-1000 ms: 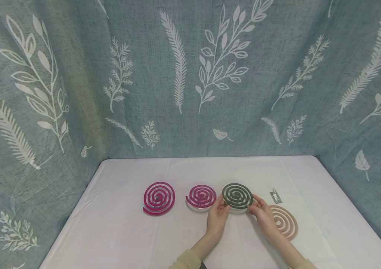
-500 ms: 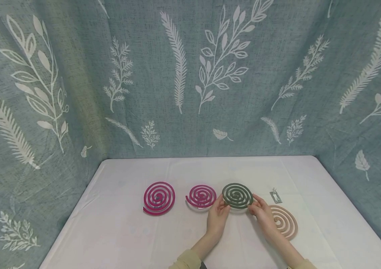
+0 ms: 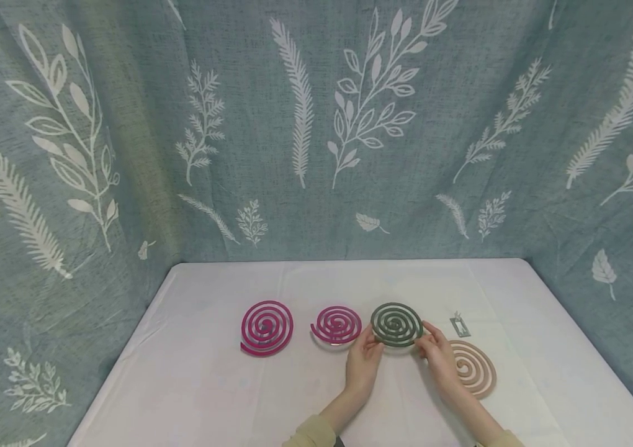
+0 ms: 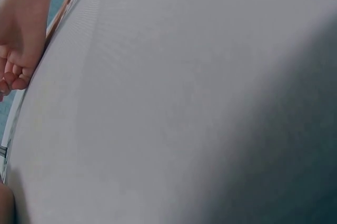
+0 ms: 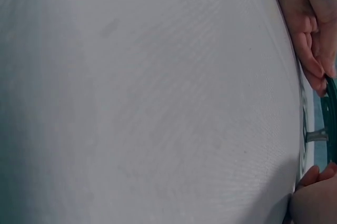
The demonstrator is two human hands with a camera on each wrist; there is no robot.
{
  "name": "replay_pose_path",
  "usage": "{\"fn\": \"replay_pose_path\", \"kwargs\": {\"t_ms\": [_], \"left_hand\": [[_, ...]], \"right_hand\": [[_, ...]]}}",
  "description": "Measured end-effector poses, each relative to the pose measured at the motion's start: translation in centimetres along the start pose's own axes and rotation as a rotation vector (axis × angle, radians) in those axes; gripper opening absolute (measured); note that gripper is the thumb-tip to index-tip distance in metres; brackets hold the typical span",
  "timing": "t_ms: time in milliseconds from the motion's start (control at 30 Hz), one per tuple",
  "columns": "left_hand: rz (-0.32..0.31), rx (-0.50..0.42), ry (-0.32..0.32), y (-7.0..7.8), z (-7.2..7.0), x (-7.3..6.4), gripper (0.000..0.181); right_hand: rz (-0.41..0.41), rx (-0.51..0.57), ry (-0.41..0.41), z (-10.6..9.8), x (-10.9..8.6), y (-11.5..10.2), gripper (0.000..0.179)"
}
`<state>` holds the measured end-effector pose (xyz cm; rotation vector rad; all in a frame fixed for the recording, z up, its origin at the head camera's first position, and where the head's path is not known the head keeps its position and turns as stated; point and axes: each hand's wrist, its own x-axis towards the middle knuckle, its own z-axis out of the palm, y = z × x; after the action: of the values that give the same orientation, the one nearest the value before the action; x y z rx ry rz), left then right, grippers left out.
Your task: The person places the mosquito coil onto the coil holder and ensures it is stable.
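A dark green mosquito coil (image 3: 396, 325) is pinched at its near left edge by my left hand (image 3: 362, 365). My right hand (image 3: 438, 355) pinches the same coil at its near right edge. In the right wrist view the coil (image 5: 331, 116) shows edge-on, with a grey metal stand (image 5: 317, 135) under it, between the fingers of both hands. Left of the hands, a magenta coil (image 3: 337, 324) sits raised on its stand, close to my left fingertips. Farther left is a larger magenta coil (image 3: 266, 327). Beneath my right wrist a tan coil (image 3: 463, 366) lies flat, partly covered.
A small metal coil stand (image 3: 460, 325) with an upright prong lies behind the tan coil. All of it is on a white-covered table (image 3: 193, 385). Blue-green curtains (image 3: 238, 124) with white leaf prints enclose the back and sides.
Both hands keep their pinch on the green coil with hardly any movement. The whole head view has shifted slightly.
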<state>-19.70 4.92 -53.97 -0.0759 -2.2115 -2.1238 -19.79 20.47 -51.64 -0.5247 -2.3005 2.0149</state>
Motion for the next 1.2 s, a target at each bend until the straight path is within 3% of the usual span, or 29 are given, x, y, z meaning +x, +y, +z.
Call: {"fn": "replay_pose_path", "kwargs": {"t_ms": [433, 600, 933, 1200], "left_hand": [[-0.024, 0.109, 0.039, 0.3, -0.1, -0.4, 0.047], [-0.014, 0.163, 0.029, 0.3, -0.4, -0.5, 0.045], [0.048, 0.185, 0.012, 0.6, -0.9, -0.8, 0.041], [0.039, 0.216, -0.024, 0.9, -1.6, -1.1, 0.04]], "right_hand": [[-0.016, 0.031, 0.024, 0.1, -0.1, 0.1, 0.053], [-0.015, 0.062, 0.033, 0.1, -0.1, 0.0, 0.05], [-0.005, 0.067, 0.03, 0.1, -0.1, 0.2, 0.05], [-0.019, 0.037, 0.046, 0.2, -0.1, 0.3, 0.05]]}}
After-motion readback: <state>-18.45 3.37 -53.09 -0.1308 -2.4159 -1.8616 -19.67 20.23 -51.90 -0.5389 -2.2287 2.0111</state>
